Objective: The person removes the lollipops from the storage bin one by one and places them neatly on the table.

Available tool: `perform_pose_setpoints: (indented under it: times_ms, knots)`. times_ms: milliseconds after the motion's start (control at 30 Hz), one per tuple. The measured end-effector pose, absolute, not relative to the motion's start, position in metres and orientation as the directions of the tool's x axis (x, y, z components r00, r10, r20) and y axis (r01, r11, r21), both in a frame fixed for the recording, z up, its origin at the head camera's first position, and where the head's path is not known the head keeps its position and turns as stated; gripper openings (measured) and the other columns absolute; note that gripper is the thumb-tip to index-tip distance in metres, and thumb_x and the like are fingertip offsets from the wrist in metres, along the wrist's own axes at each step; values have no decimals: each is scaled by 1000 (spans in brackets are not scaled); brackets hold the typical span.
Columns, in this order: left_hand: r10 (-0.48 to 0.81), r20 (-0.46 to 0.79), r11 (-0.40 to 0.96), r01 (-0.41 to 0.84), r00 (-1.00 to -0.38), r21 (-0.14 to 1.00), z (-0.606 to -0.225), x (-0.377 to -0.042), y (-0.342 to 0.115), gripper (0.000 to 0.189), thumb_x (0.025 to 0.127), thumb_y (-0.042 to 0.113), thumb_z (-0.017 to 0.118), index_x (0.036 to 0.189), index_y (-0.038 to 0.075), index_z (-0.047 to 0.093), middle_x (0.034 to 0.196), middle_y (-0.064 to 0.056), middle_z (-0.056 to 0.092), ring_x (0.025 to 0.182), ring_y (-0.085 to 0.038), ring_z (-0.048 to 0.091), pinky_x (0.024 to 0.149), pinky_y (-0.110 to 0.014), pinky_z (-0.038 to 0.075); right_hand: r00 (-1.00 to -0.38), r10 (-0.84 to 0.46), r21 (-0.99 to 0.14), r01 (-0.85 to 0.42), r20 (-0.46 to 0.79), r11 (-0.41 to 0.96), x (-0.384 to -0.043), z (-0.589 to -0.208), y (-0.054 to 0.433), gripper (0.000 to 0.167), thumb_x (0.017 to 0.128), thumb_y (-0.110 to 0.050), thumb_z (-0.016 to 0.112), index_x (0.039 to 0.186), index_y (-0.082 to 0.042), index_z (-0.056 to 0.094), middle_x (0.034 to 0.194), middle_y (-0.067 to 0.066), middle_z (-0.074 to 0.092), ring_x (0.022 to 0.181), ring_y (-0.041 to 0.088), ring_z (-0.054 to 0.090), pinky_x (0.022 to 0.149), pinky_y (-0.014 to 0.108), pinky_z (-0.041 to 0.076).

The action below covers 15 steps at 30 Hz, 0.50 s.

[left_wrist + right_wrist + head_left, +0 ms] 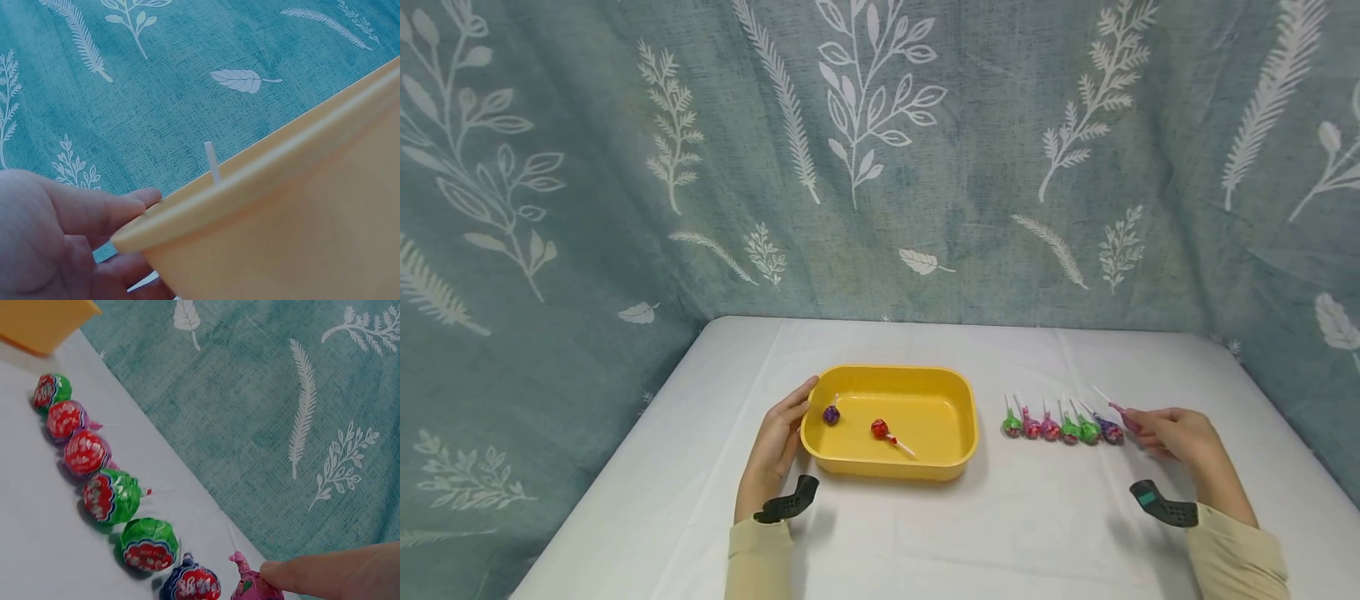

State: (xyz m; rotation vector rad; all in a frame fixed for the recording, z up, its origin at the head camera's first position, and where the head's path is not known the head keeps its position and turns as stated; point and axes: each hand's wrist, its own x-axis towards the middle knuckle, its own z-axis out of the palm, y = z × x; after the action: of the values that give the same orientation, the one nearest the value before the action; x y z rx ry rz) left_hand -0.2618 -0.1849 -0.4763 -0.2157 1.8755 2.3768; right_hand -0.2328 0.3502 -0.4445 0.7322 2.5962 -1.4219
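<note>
At the right end of a row of lollipops, my right hand [1176, 435] pinches a pink lollipop [1126, 418] whose white stick points up and left. In the right wrist view a fingertip touches the pink wrapper [255, 586]. Beside it lies a purple lollipop [1111, 432], then green lollipops [1088, 430] and pink ones [1050, 428] further left. My left hand [775, 446] rests against the left end of a yellow tray [958, 467], its fingers along the rim. Inside the tray are a purple lollipop [831, 414] and a red lollipop [880, 429].
A white cloth [1000, 533] covers the table. Behind it hangs a blue-green curtain [970, 250] with white leaf prints. Black wrist devices [1163, 505] sit at both cuffs. The row of lollipops lies to the right of the tray.
</note>
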Motion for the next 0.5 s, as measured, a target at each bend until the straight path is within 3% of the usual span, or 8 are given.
perform_pose_setpoints:
  times_ms: [500]
  knots:
    - [-6, -176, -240, -169, -984, 956, -475, -263, -184, 41, 98, 11, 45, 136, 21, 58, 147, 6, 43, 135, -14, 36, 110, -29, 32, -897, 359, -706, 429, -258, 563, -231, -452, 348, 54, 93, -35, 59, 103, 18, 56, 64, 2, 62, 60, 13, 57, 51, 25, 49]
